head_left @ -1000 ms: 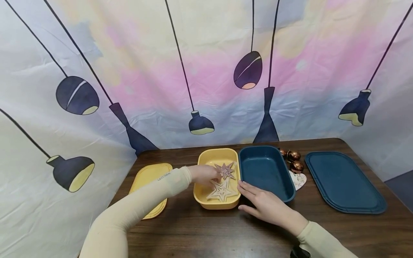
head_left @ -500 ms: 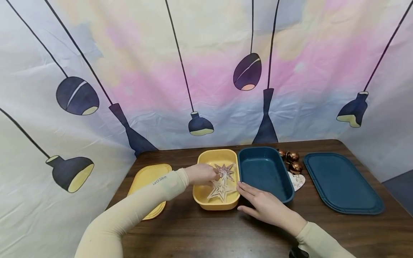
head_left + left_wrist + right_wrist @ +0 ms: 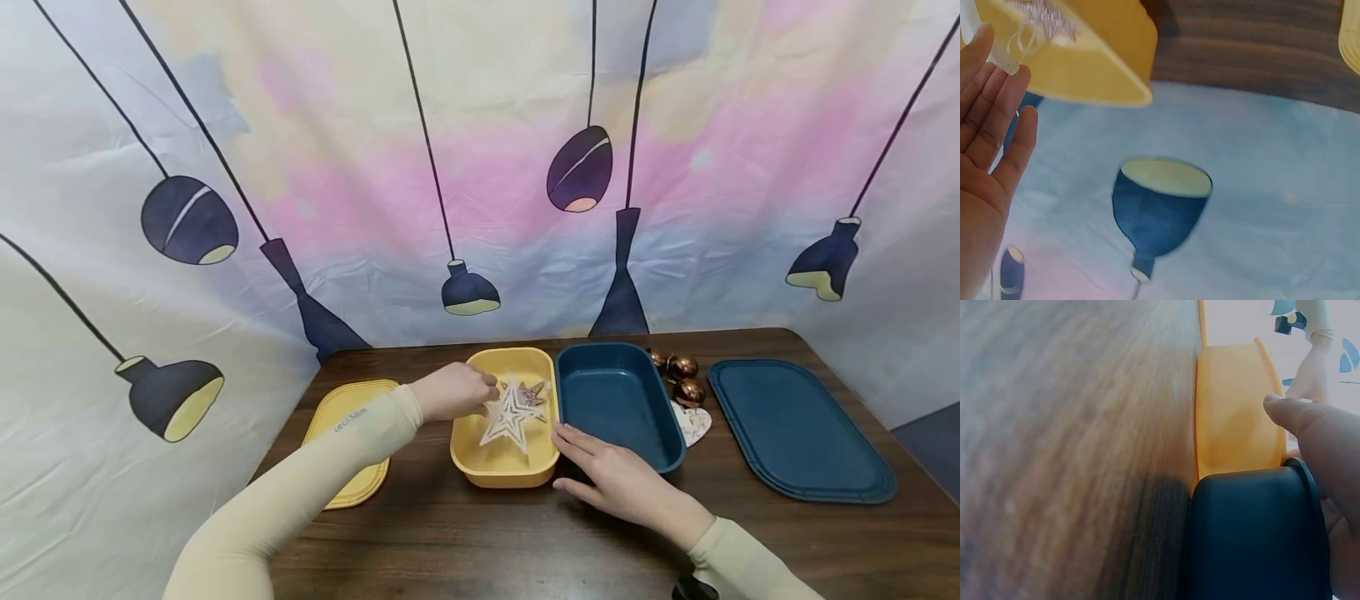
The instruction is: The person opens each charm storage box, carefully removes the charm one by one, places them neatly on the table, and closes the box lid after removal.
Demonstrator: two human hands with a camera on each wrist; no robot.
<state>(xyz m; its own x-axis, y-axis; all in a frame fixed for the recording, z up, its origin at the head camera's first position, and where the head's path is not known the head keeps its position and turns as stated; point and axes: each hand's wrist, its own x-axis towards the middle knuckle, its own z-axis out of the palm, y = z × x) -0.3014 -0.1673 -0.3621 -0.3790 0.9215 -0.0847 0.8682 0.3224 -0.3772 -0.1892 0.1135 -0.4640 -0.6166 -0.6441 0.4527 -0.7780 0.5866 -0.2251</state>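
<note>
My left hand [image 3: 453, 392] pinches a white openwork star ornament [image 3: 508, 421] by one point, holding it tilted up over the yellow box [image 3: 506, 480]. Thumb and fingertips meet on that point in the left wrist view, where a piece of the white star [image 3: 1005, 61] shows. Behind it, inside the box, lies a pink glittery star ornament [image 3: 532, 395], partly covered by the white one in the head view. My right hand [image 3: 618, 479] rests with extended fingers at the adjoining rims of the yellow box and the dark blue box [image 3: 611, 396].
On the left lies a yellow lid [image 3: 348, 400], partly under my left arm. A dark blue lid [image 3: 802, 429] lies at the right. Several copper-coloured balls [image 3: 686, 392] and a white patterned heart [image 3: 693, 423] sit beside the blue box. A printed cloth [image 3: 517, 167] hangs behind the table.
My left hand has risen and drawn back to the left, lifting the white star from the yellow box floor so it now overlaps the pink star. My right hand has stayed in place.
</note>
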